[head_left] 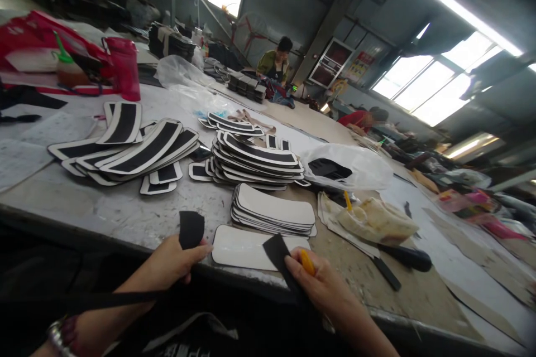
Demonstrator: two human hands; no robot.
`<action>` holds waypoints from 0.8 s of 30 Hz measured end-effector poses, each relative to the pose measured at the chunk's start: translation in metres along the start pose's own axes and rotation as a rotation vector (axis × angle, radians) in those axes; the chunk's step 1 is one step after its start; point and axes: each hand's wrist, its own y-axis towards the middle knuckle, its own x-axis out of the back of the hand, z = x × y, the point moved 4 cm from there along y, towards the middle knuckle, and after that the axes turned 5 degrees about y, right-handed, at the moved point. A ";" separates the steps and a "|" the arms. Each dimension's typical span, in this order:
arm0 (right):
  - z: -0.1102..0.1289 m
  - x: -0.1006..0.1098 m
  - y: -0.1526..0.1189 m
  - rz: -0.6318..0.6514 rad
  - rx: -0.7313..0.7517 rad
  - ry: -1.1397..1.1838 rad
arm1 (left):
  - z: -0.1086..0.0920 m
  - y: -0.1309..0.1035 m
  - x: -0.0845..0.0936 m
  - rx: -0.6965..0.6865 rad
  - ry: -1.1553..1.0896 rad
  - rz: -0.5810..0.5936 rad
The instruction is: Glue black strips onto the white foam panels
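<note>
My left hand [182,259] is closed on a black strip [191,228] at the table's front edge. My right hand [314,276] pinches another piece of black strip [277,251], and a yellow tool [307,262] is tucked in the same hand. Between the hands a white curved panel [243,247] lies flat, its right part behind the strip. Just beyond it sits a stack of white panels [272,206]. Farther back are piles of white panels with black centres, one in the middle [259,159] and one at the left [142,150].
At the right lie a stained cloth [377,220], a black-handled tool [408,257] and a clear plastic bag [352,164]. A pink bottle [123,70] stands at the back left. One person [274,64] sits at the far end, another [364,120] farther right.
</note>
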 end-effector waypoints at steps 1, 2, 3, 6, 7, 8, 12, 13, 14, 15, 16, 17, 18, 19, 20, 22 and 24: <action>0.006 -0.006 0.007 0.057 0.021 -0.078 | -0.002 0.005 -0.002 0.000 0.010 0.023; 0.011 -0.012 0.015 0.103 0.042 -0.148 | -0.004 0.009 -0.005 0.000 0.020 0.050; 0.015 -0.019 0.024 0.143 0.061 -0.208 | -0.005 0.012 -0.008 0.001 0.029 0.078; 0.021 -0.036 0.048 0.239 0.101 -0.351 | -0.008 0.020 -0.013 0.005 0.042 0.132; 0.022 -0.041 0.055 0.269 0.099 -0.388 | -0.009 0.022 -0.014 0.008 0.042 0.139; 0.023 -0.044 0.061 0.297 0.092 -0.418 | -0.010 0.023 -0.014 0.011 0.039 0.146; 0.028 -0.052 0.080 0.370 0.073 -0.493 | -0.009 0.027 -0.014 0.027 0.019 0.175; 0.029 -0.053 0.084 0.379 0.077 -0.509 | -0.008 0.028 -0.014 0.030 0.009 0.184; 0.029 -0.055 0.088 0.382 0.081 -0.528 | -0.008 0.029 -0.014 0.034 -0.003 0.193; 0.029 -0.056 0.091 0.383 0.081 -0.548 | -0.007 0.029 -0.014 0.039 -0.014 0.201; 0.028 -0.056 0.094 0.382 0.083 -0.568 | -0.006 0.030 -0.014 0.045 -0.024 0.207; 0.026 -0.057 0.096 0.381 0.085 -0.588 | -0.006 0.031 -0.014 0.052 -0.029 0.210; 0.025 -0.058 0.098 0.379 0.090 -0.604 | -0.005 0.031 -0.014 0.059 -0.032 0.209; 0.025 -0.059 0.099 0.378 0.096 -0.616 | -0.005 0.032 -0.014 0.066 -0.031 0.208; 0.024 -0.059 0.100 0.378 0.101 -0.624 | -0.005 0.033 -0.014 0.073 -0.028 0.208; 0.025 -0.060 0.100 0.378 0.113 -0.635 | -0.007 0.033 -0.013 0.084 -0.015 0.209; 0.026 -0.060 0.099 0.375 0.120 -0.646 | -0.009 0.034 -0.012 0.087 0.001 0.213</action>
